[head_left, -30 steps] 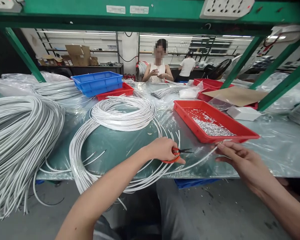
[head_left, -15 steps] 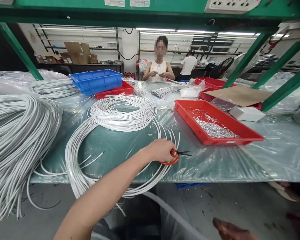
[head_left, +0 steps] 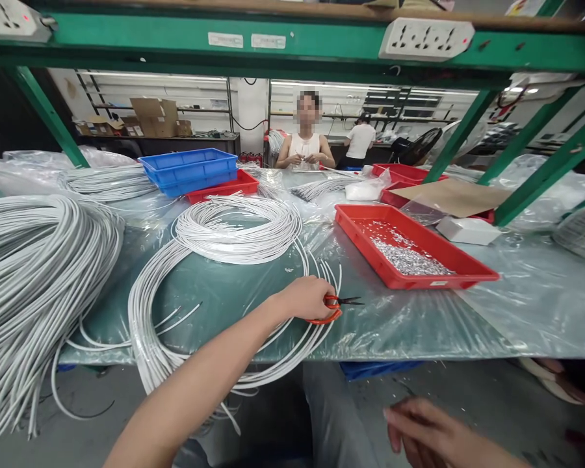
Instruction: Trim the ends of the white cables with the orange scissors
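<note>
My left hand (head_left: 308, 299) reaches across the table's front part, its fingers closed on the orange handle of scissors (head_left: 332, 315). The dark blades point right, and part of the handle is hidden by the hand. Beneath the hand and forearm lies a large loose coil of white cables (head_left: 143, 305), with several free ends just past the knuckles. A tighter coil of white cables (head_left: 238, 250) rests on it farther back. Down at the lower right, off the table, my right hand (head_left: 424, 426) hangs with loosely bent fingers apart; nothing shows in it.
A thick bundle of white cables (head_left: 43, 273) droops over the left table edge. To the right stands a red tray (head_left: 404, 284) with small silvery pieces. Blue trays (head_left: 190, 175) sit behind the coils. A green shelf frame (head_left: 322, 52) spans overhead; a co-worker (head_left: 305, 149) sits opposite.
My right hand has come farther into view at the lower right. The blurred pale strand near my lap is gone. The view has tilted up slightly; my left hand still grips the scissors.
</note>
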The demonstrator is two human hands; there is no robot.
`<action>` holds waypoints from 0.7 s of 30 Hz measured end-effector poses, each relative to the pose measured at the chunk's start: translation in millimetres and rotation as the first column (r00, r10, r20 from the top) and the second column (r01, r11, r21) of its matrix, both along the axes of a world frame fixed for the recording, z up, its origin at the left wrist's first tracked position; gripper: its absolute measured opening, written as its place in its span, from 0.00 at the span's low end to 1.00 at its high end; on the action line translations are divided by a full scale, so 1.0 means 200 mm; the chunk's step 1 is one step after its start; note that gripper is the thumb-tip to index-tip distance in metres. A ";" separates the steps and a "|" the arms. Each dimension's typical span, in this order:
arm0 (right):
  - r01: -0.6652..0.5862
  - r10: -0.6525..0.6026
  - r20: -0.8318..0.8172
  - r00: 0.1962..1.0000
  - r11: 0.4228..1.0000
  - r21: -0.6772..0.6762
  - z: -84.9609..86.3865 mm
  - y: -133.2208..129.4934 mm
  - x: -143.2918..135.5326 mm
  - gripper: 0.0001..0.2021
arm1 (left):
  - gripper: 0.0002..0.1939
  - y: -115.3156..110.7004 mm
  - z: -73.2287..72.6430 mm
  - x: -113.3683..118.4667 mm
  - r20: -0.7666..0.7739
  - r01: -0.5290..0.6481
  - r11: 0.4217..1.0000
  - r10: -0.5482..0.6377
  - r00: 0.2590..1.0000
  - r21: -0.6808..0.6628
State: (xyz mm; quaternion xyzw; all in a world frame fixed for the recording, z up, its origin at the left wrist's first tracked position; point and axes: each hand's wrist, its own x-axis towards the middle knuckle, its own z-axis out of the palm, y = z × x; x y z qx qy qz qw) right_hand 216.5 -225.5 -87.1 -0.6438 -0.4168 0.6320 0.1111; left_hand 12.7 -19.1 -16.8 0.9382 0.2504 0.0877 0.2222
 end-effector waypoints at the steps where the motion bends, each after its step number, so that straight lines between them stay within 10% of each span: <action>1: -0.020 0.021 -0.009 1.000 0.997 0.077 0.09 0.06 0.01 0.30 | 0.11 0.00 0.00 0.00 0.009 -0.005 1.000 0.005 1.000 -0.001; 5: 0.012 -0.038 0.043 0.998 0.870 0.494 0.36 0.34 -0.02 0.25 | 0.10 -0.01 0.00 -0.01 0.027 -0.026 1.000 0.025 0.999 0.009; 9: 0.124 -0.199 0.026 0.980 0.705 0.698 0.41 0.62 -0.07 0.24 | 0.09 0.00 0.01 -0.02 0.045 -0.078 0.996 0.076 0.996 0.049; 15: 0.352 -0.182 -0.324 0.928 0.714 0.606 0.43 0.95 -0.12 0.21 | 0.12 0.02 0.03 -0.04 0.102 -0.164 0.983 0.155 0.983 0.084; 21: 0.322 -0.019 -0.497 0.868 0.782 0.533 0.47 1.12 -0.18 0.18 | 0.19 0.07 0.08 -0.11 0.298 -0.231 0.972 0.235 0.925 -0.050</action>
